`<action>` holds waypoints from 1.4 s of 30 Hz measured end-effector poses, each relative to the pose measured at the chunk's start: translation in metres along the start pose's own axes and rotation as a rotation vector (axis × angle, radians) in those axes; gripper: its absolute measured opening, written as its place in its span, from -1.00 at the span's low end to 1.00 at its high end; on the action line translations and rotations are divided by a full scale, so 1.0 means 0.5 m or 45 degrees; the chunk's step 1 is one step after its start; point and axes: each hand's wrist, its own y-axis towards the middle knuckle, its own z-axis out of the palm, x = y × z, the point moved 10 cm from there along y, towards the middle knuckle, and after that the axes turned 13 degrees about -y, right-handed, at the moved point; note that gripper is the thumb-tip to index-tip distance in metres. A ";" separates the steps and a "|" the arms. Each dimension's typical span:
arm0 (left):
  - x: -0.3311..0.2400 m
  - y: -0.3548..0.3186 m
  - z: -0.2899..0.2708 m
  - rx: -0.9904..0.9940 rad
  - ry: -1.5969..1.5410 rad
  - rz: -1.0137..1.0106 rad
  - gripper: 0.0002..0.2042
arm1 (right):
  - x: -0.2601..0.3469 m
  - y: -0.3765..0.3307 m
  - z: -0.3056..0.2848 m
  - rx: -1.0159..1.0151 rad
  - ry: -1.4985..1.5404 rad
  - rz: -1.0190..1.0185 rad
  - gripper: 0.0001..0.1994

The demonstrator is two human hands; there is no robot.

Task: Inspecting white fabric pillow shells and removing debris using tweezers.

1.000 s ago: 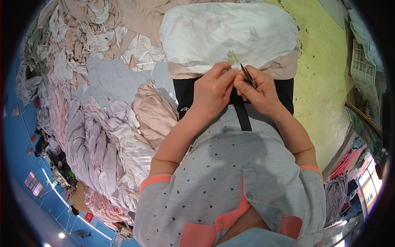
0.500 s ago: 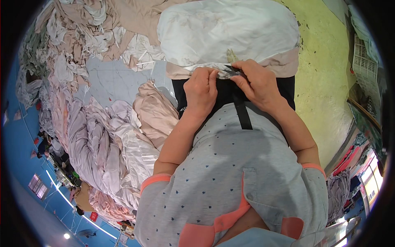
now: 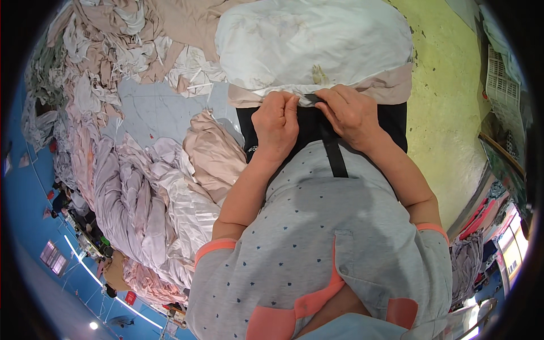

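Soft, light, limp white cloth (image 3: 317,42) draped over the lap, near hem pinched by left hand (image 3: 276,122) and right hand (image 3: 350,113) (fingers closed on the edge), best gripped along that hem; beyond, heaped pale fabric (image 3: 141,170).

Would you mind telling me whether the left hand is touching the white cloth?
Touching: in the head view the left hand pinches the white cloth at its near edge.

White pillow (image 3: 311,42) — puffy, faintly stained, lying flat, near edge pinched, beige fabric (image 3: 391,85) beneath
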 end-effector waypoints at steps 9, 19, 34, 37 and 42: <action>-0.006 0.001 0.003 0.016 0.035 0.050 -0.93 | -0.014 0.004 -0.008 -0.035 0.054 0.054 -0.83; -0.035 0.007 0.044 0.164 0.460 0.149 -0.85 | -0.036 0.000 -0.011 -0.047 0.117 0.144 -0.83; -0.015 0.007 0.021 0.176 0.179 0.027 -0.89 | -0.027 -0.007 -0.008 -0.014 0.116 0.065 -0.78; -0.014 0.005 0.013 0.144 0.081 0.004 -0.88 | -0.017 -0.008 -0.002 0.003 0.094 0.019 -0.76; -0.011 0.001 0.013 0.148 0.031 -0.006 -0.87 | -0.009 -0.010 0.008 0.005 0.068 -0.011 -0.75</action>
